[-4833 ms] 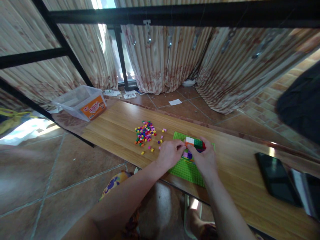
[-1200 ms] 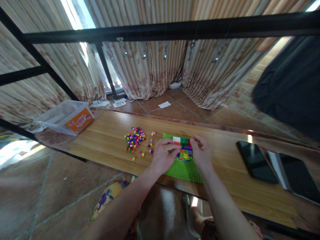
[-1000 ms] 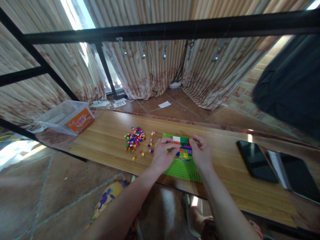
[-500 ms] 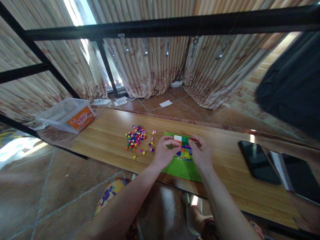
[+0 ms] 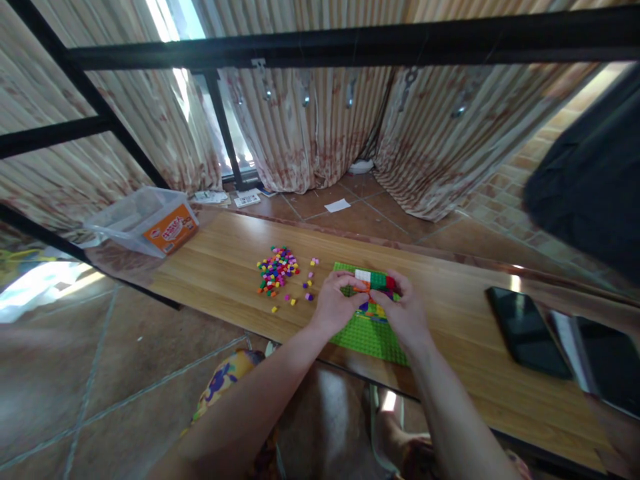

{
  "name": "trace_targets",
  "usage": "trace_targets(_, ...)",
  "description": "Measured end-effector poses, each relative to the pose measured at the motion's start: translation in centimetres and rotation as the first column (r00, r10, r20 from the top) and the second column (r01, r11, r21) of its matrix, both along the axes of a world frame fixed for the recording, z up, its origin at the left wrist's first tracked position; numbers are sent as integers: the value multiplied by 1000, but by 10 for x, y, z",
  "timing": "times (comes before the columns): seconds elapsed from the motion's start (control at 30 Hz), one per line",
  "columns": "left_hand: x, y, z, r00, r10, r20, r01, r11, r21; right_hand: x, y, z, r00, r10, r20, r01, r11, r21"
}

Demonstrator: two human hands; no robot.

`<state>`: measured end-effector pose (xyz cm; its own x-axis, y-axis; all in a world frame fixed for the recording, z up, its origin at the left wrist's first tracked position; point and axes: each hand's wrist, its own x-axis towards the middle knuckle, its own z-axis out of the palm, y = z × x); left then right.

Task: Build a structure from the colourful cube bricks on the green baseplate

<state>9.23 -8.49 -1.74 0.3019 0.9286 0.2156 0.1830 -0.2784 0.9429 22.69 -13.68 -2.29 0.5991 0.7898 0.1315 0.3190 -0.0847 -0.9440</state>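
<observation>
A green studded baseplate (image 5: 370, 339) lies on the wooden tabletop in front of me. On its upper part stands a block of assembled building bricks (image 5: 377, 280), with white, green and red ones along the back and orange, purple, blue and yellow ones nearer. My left hand (image 5: 337, 300) grips the left side of these bricks, thumb and index finger bent in towards the orange ones. From the right, my right hand (image 5: 404, 307) curls around the other side, its thumb reaching across the front. Both sets of fingertips nearly meet and hide part of the bricks.
Left of the baseplate lies a pile of small loose bricks (image 5: 277, 268), several strays beside it. A clear plastic box (image 5: 135, 223) with an orange label stands at the table's far left. On the right rest a black phone (image 5: 527, 332) and another dark flat device (image 5: 610, 363).
My right thumb has moved left across the front of the bricks, closer to my left fingertips. The red brick at the back right corner shows more. The whole view has shifted slightly.
</observation>
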Motion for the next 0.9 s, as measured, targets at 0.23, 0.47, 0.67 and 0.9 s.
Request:
trace_targets(0.23, 1, -1, -1, 1000, -5, 11, 5, 1000, -10, 1, 1, 2, 1000, 10, 0, -10, 1000, -11)
trace_targets(0.47, 2, -1, -2, 999, 2, 37, -2, 1000, -17, -1, 0, 7, 1000, 9, -13, -10, 1000, -19)
trace_targets(0.67, 2, -4, 2, 999, 14, 35, -12, 999, -38, -2, 1, 6, 1000, -4, -28, 4, 1000, -28)
trace_targets(0.9, -7, 2, 3, 999, -21, 49, 20, 1000, 16, -1, 0, 3, 999, 23, -39, -22, 1000, 9)
